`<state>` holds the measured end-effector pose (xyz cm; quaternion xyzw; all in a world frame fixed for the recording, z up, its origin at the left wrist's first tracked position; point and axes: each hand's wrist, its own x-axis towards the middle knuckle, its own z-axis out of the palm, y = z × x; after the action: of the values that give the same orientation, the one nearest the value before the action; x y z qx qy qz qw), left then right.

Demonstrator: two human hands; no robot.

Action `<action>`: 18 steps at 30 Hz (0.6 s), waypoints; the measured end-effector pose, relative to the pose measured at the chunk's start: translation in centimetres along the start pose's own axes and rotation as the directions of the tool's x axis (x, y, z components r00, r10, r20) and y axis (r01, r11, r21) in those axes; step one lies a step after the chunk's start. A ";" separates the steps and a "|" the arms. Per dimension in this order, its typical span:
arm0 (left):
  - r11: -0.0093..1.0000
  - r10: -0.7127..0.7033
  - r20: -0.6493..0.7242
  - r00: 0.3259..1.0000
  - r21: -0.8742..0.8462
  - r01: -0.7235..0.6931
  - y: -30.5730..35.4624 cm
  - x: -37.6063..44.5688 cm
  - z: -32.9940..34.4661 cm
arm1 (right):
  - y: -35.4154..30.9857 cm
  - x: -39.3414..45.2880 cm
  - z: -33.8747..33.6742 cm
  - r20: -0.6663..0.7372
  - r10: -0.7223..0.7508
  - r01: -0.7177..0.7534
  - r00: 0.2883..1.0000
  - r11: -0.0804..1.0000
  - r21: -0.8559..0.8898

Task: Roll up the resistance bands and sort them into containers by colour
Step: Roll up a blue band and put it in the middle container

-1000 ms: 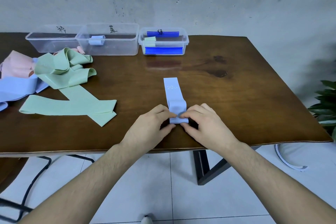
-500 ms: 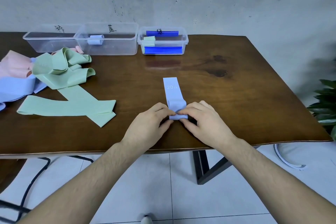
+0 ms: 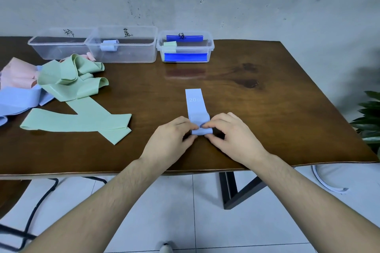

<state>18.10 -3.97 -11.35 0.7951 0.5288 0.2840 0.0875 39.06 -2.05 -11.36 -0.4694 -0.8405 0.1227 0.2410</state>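
I have a light blue band (image 3: 195, 107) on the table (image 3: 267, 109), its near end already turned into a small roll that I pinch from both sides: my left hand (image 3: 170, 139) grips the roll's left end with thumb and curled fingers, my right hand (image 3: 232, 137) does the same on its right end. The far part, printed "20", lies flat and unrolled, pointing away from me, so I judge this band roughly half rolled

As for sorting, the middle container (image 3: 123, 45) holds one rolled light blue band (image 3: 110, 45), and the right container (image 3: 185, 47) holds a small rolled green band (image 3: 169, 46) beside dark blue pieces that I cannot identify. The left container (image 3: 57, 45) looks empty

Plenty is left, I reckon: loose green bands (image 3: 78, 96) sprawl at the left, with pink bands (image 3: 18, 74) and another light blue band (image 3: 18, 100) heaped beyond them, none rolled. Once this roll is finished, it presumably goes in the middle container with its match
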 end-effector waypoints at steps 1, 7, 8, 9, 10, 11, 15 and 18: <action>1.000 0.015 -0.001 1.000 0.009 -0.015 0.0 -0.2 -0.1 | -0.1 -0.2 0.0 0.000 -0.015 0.015 1.000 1.000 -0.003; 0.993 0.119 -0.007 0.993 -0.002 -0.119 0.6 -2.4 -0.2 | -0.6 -2.8 0.1 -0.043 -0.088 0.089 0.995 0.996 0.014; 0.992 0.124 -0.009 0.992 -0.013 -0.124 0.6 -2.7 0.0 | -0.7 -3.0 0.1 -0.054 -0.091 0.093 0.994 0.995 0.023; 0.992 0.125 -0.013 0.992 -0.025 -0.125 0.6 -3.0 0.1 | -0.7 -3.2 0.2 -0.065 -0.094 0.096 0.993 0.995 0.034; 0.992 0.124 -0.017 0.992 -0.035 -0.124 0.7 -3.2 0.2 | -0.8 -3.3 0.2 -0.075 -0.095 0.098 0.993 0.994 0.040; 0.992 0.122 -0.019 0.992 -0.039 -0.123 0.7 -3.3 0.3 | -0.7 -3.3 0.3 -0.083 -0.095 0.098 0.992 0.994 0.039; 0.990 0.139 -0.011 0.990 0.015 -0.139 0.9 -2.9 0.1 | -0.4 -3.4 0.4 -0.109 -0.099 0.096 0.989 0.995 -0.030; 0.987 0.149 0.003 0.989 0.065 -0.149 0.9 -2.6 -0.1 | -0.3 -3.2 0.4 -0.128 -0.106 0.093 0.986 0.991 -0.101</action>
<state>18.05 -6.73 -11.80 0.8346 0.4768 0.2729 0.0394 40.05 -4.89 -12.44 -0.4449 -0.8498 0.0391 0.2799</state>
